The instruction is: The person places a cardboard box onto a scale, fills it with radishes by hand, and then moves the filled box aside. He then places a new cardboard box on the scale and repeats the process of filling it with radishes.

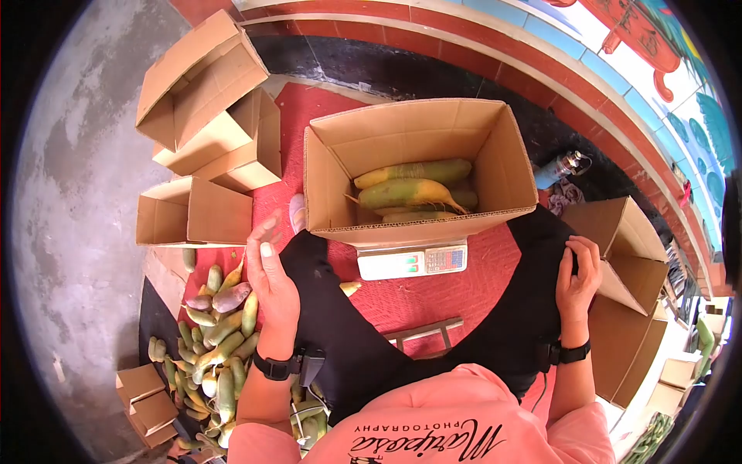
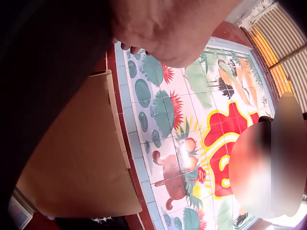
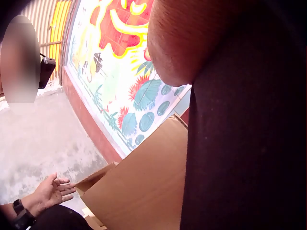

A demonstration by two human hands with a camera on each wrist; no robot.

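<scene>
An open cardboard box (image 1: 421, 224) with several green-yellow gourd-like vegetables (image 1: 406, 193) inside stands on a digital scale (image 1: 412, 263) between the person's knees. The left hand (image 1: 274, 290) is raised beside the left knee, fingers apart and holding nothing, a short way left of the box; the right wrist view also shows this left hand (image 3: 52, 192) with its palm turned up. On the right knee rests the right hand (image 1: 578, 278), its fingers loosely bent and empty. In the left wrist view the box's side (image 2: 86, 153) fills the lower left.
Empty boxes stand at the upper left (image 1: 202, 93) and left (image 1: 220, 213); more boxes (image 1: 626, 332) are at the right. A pile of vegetables (image 1: 220, 348) lies at the lower left. A bottle (image 1: 560, 168) stands right of the box, near the tiled wall.
</scene>
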